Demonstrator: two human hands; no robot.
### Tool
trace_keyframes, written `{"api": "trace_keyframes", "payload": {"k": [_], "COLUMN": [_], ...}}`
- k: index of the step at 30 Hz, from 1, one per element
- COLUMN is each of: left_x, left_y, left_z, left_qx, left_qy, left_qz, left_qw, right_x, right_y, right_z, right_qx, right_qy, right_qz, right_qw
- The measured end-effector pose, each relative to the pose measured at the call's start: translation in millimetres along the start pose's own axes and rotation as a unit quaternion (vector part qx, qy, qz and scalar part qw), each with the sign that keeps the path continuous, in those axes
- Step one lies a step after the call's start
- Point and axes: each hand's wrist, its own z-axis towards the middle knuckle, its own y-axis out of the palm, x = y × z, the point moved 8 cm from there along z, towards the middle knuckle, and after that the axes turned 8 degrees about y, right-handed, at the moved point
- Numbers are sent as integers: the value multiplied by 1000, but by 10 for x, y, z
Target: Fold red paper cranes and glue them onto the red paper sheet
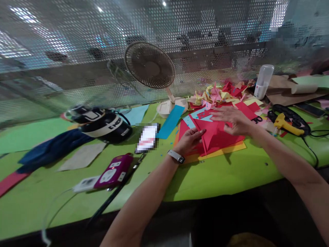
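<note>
Some thin red paper (216, 139) is pinched by the left hand (189, 139), right hand (230, 119) splayed.

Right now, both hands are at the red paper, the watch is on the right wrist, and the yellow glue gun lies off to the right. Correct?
Not quite: the head view shows the watch on the wrist of the left hand. That hand and the right hand are at the red paper, and the yellow glue gun lies off to the right.
</note>
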Motion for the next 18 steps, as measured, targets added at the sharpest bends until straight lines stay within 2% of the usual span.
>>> {"api": "trace_keyframes", "payload": {"k": [4, 6, 13, 18], "left_x": [-8, -8, -24, -56], "left_y": [91, 108, 37, 83], "left_z": [-15, -9, 17, 15], "left_qx": [-28, -40, -49, -62], "left_qy": [6, 13, 9, 18], "left_qz": [-10, -11, -1, 5], "left_qw": [1000, 999, 999, 998], "right_x": [-421, -527, -451, -443], "right_y": [332, 449, 472, 584], "right_z": [-30, -55, -66, -65], "right_qx": [-91, -128, -146, -155], "right_qy": [-83, -107, -90, -66], "right_qz": [-33, -42, -47, -46], "right_qw": [992, 985, 984, 985]}}
